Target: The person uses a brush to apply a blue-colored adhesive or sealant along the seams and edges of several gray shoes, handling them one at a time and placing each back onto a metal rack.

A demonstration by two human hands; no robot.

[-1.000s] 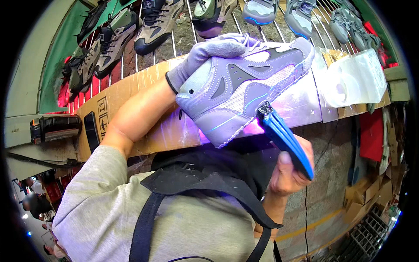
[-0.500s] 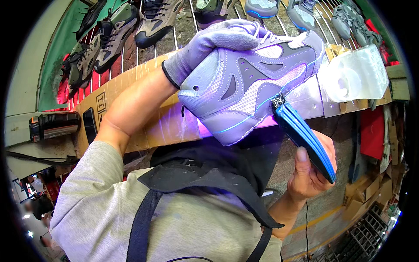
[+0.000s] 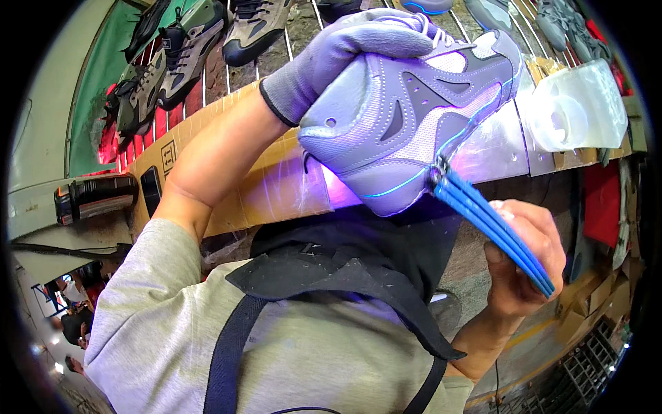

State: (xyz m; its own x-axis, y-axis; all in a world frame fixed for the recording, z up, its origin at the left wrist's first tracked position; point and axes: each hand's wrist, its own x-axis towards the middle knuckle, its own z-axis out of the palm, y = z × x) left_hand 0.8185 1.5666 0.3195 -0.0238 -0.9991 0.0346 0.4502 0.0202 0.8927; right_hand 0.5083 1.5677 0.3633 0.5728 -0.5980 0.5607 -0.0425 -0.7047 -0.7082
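Observation:
My left hand [image 3: 348, 52], in a grey knit glove, is closed over the top of a grey shoe upper [image 3: 386, 148] by its laces. The upper is tilted on its side, its toe pointing right and away. A pale grey last [image 3: 336, 103] with a round hole fills its ankle opening. My bare right hand [image 3: 527, 259] grips a blue brush [image 3: 491, 222] whose handle looks like several thin strips side by side. The brush's dark, whitish-flecked head touches the upper's lower edge near the middle. A thin glowing blue line runs along that edge. Part of my right fingers hides behind the handle.
A translucent plastic container [image 3: 579, 110] stands right of the shoe on the bench. Cardboard [image 3: 255, 183] covers the bench's near side. Beyond it, a wire rack holds several shoes [image 3: 258, 27]. A black device [image 3: 96, 198] and a phone-like slab [image 3: 150, 190] lie left.
The brush head has shifted slightly back toward the heel along the upper's lower edge, and its handle has turned. My right hand has moved right relative to the shoe; my left grip stays the same.

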